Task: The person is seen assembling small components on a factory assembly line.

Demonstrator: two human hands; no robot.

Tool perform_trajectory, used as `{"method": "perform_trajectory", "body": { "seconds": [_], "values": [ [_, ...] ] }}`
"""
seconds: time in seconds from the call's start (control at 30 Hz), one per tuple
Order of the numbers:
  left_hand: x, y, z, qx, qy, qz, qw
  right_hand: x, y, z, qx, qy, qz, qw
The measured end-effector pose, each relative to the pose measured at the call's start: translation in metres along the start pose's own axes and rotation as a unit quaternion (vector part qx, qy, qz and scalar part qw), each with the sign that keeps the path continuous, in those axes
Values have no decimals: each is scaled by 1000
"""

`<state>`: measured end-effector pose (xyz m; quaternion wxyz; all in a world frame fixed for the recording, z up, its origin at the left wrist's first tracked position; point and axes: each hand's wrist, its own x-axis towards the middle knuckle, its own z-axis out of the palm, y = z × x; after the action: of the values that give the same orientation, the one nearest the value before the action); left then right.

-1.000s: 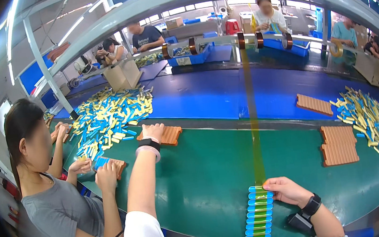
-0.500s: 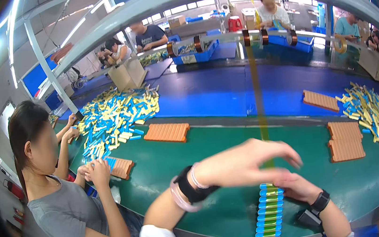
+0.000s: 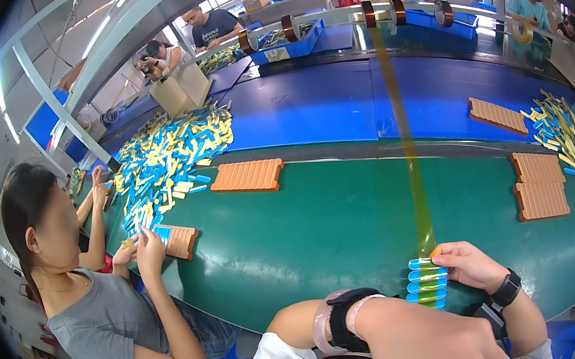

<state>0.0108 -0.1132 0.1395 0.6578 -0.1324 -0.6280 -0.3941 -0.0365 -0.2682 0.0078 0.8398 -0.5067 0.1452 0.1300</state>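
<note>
A row of blue, round-ended flat pieces [image 3: 427, 285] lies at the table's near edge, with amber see-through tape [image 3: 408, 165] running along its middle. From there the tape stretches away to a roll [image 3: 368, 14] on the overhead bar. My right hand [image 3: 472, 266] is closed, thumb and fingers pinching the far end of the row at its right side. My left hand [image 3: 429, 341], back upward, covers the near part of the row; its fingers are hidden or cut off by the lower edge.
Orange ridged blocks [image 3: 248, 176] lie on the green table [image 3: 335, 217], with two more joined blocks [image 3: 541, 184] at right. Heaps of blue and yellow pieces [image 3: 176, 150] flank the table. A co-worker [image 3: 94, 296] sits close on my left; other people work beyond the bar.
My left hand has dropped from above the right hand toward me, over the near part of the row. The right hand keeps its pinch at the far end. The view has tilted down.
</note>
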Motion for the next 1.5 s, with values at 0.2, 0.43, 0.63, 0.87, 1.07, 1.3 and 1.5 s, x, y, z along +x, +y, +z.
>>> {"method": "perform_trajectory", "body": {
  "seconds": [0.2, 0.43, 0.63, 0.87, 1.07, 1.3, 1.5],
  "values": [
    [4, 8, -15, -24, -80, -113, 990, 0, -1, 1, 10, -8, -2, 1000],
    [2, 0, -18, -64, -79, -121, 987, 1, -1, -1, 7, -13, -3, 1000],
    [0, -3, -19, -76, -84, -123, 986, -2, -1, -1, 3, -8, -8, 1000],
    [-13, -10, -4, -69, 6, -70, 995, 0, -1, 0, 4, -25, -3, 1000],
    [-3, -3, -17, -10, -76, -142, 987, -1, -2, -1, 6, -8, 0, 1000],
    [-7, 3, -4, 162, -172, -157, 959, -2, -1, -2, 8, -8, -4, 1000],
    [3, 35, 4, 328, -264, -186, 888, -2, -2, 1, 2, -10, -3, 1000]
  ]
}}
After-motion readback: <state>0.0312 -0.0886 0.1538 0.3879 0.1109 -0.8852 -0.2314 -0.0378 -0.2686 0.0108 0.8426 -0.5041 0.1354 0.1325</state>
